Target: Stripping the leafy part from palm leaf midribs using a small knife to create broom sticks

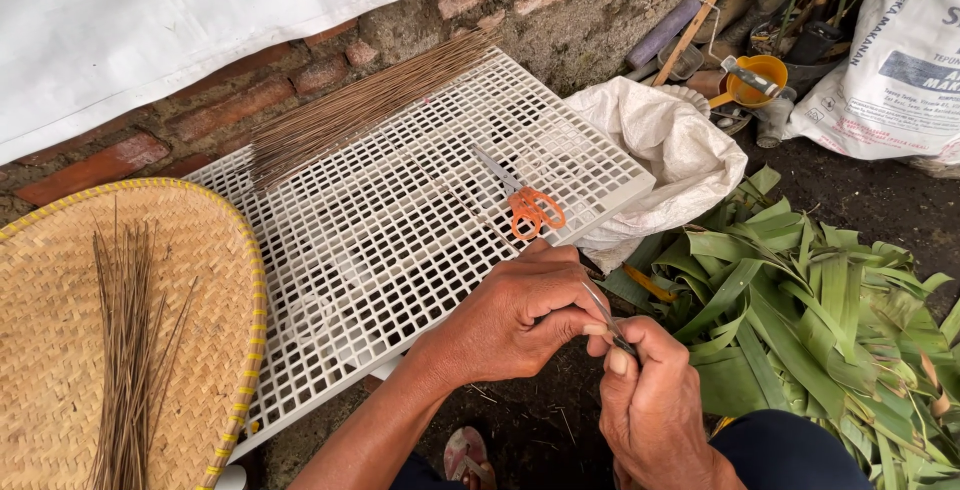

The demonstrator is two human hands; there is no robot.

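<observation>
Two hands, left hand [520, 315] and right hand [650, 405], pinch one thin stick [608, 322]; many sticks [360, 110] lie done, many leaves [810, 320] wait.

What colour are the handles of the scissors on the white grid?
Orange handles on the scissors, seen best in the head view.

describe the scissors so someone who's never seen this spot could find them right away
Start at the white plastic grid panel leaning against the brick wall. Near its right corner, just above the person's left hand, lie the scissors. Their bright orange handles set them apart from the bundle of thin brown sticks at the panel's top edge.
</observation>
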